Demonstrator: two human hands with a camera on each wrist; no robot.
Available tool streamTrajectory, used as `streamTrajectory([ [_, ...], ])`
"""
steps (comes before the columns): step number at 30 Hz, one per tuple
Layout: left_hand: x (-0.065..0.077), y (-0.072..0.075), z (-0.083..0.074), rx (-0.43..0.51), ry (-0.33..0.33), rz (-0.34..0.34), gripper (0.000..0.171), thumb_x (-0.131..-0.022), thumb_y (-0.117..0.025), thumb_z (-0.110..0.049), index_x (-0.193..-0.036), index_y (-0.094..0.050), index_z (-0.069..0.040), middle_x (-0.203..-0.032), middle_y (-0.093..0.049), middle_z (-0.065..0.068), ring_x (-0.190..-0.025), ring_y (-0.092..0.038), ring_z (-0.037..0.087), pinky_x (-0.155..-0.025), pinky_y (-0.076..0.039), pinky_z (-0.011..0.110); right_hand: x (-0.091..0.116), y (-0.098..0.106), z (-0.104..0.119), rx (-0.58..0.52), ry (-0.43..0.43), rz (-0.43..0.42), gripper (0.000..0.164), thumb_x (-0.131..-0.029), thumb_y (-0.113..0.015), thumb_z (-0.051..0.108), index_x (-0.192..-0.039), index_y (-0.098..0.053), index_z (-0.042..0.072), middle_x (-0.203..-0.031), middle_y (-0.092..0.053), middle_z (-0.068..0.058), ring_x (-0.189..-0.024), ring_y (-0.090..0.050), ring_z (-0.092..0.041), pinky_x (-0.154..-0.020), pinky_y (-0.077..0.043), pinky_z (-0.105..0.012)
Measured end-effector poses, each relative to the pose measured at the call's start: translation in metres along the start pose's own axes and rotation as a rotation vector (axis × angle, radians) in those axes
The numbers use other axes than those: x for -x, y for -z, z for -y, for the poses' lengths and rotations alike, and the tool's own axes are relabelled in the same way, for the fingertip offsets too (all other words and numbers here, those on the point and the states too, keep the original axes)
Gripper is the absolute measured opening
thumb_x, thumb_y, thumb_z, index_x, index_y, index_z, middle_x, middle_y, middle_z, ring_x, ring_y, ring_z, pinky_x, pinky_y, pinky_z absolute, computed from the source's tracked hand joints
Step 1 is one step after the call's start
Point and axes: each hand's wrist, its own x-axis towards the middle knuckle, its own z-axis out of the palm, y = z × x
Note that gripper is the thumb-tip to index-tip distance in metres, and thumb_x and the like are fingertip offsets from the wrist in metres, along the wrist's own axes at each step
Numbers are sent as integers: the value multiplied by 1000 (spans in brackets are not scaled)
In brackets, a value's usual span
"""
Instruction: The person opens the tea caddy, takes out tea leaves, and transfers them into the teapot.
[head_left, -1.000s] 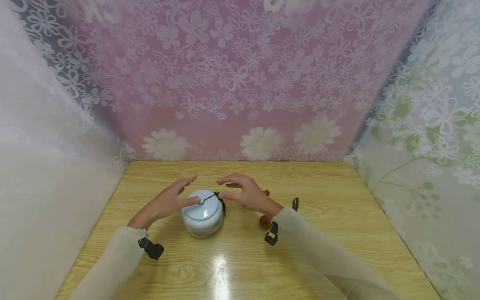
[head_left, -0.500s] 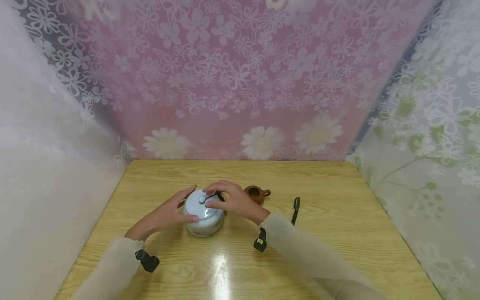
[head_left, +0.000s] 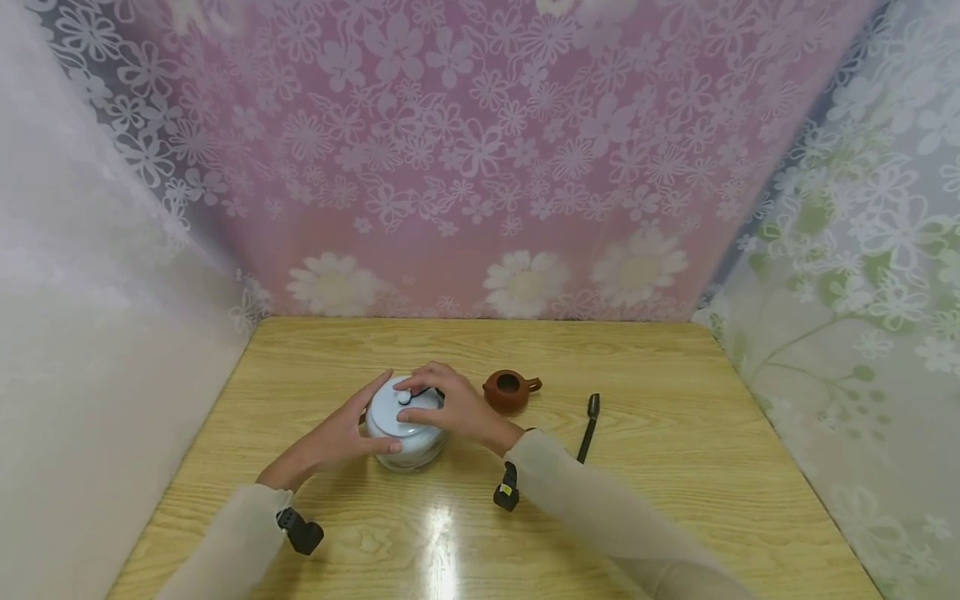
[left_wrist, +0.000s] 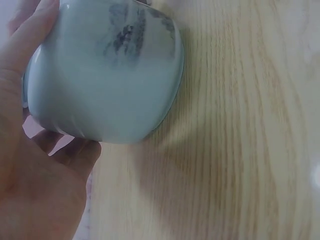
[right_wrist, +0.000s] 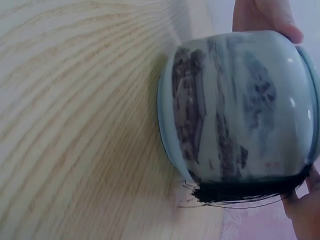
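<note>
A pale blue-white lidded jar [head_left: 408, 454] with a dark painted landscape stands upright on the table, filling much of both wrist views. My left hand [head_left: 337, 437] grips its left side. The thumb [left_wrist: 35, 35] lies on the near wall and the fingers [left_wrist: 80, 155] reach round the far side. Over the lid [head_left: 386, 412], my right hand [head_left: 457, 408] has its thumb and bent fingers on either side of the round knob [head_left: 405, 398], with the tips close to it. A black tassel [right_wrist: 250, 190] hangs down the jar's side.
A small reddish-brown clay teapot [head_left: 507, 393] without a lid is behind my right wrist. Farther right lies a slim dark tool [head_left: 590, 427], partly behind my sleeve. Flowered curtains [head_left: 480, 167] enclose the wooden table [head_left: 360, 533] at the back and sides.
Both hands have come onto the jar: the left now grips its side, the right has moved left and in over the lid's knob. The teapot, earlier mostly behind the right hand, now shows.
</note>
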Motion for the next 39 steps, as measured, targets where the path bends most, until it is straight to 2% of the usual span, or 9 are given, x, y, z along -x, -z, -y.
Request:
streamTrajectory([
  [5,-1,0,3,10,6,3,114,-100,-83,-31,-178,-1,-24,-183,-9,18,-165,-25,45,-122,-40,66,-4,-7,2,-19,-11,-18,38,-98,-84,40,-135,-78,31,-135,-64,5,-130,-57,-15,-104,-53,-37],
  [12,-2,0,6,17,-7,9,113,-100,-84,-32,-177,-4,-15,-182,-13,18,-163,-27,47,-121,-41,67,-9,-16,-2,-28,14,-54,29,-99,-84,35,-127,-81,29,-124,-66,3,-125,-63,-17,-95,-58,-28],
  [21,-1,-2,8,34,3,2,112,-99,-84,-31,-178,-5,-16,-183,-14,14,-162,-32,44,-120,-41,65,-14,-23,-7,-47,28,-116,20,-99,-84,31,-118,-85,24,-108,-65,4,-135,-63,-19,-98,-58,-27],
  [24,-1,-2,8,36,7,-3,111,-99,-84,-31,-178,-6,-20,-183,-14,12,-162,-32,44,-120,-42,65,-13,-26,-7,-41,43,-146,18,-100,-83,31,-116,-86,23,-104,-64,3,-120,-68,-18,-93,-59,-26],
  [28,-1,-3,9,42,9,-5,111,-99,-85,-31,-178,-7,-21,-183,-15,12,-162,-32,44,-119,-43,64,-12,-28,-7,-25,57,-177,16,-101,-81,30,-115,-86,22,-103,-66,3,-101,-65,-15,-84,-58,-25],
  [33,-1,-3,9,38,9,-11,112,-98,-85,-32,-178,-8,-20,-183,-17,11,-163,-31,43,-119,-43,63,-12,-32,-9,-7,87,-236,13,-100,-83,25,-111,-87,19,-107,-72,1,-114,-70,-17,-90,-60,-26],
  [39,0,-3,9,54,3,-16,111,-98,-86,-28,-178,-9,-20,-182,-19,12,-161,-34,42,-117,-47,58,-15,-35,-12,-47,140,-289,10,-97,-85,20,-104,-87,14,-104,-74,-4,-128,-71,-24,-100,-62,-32],
])
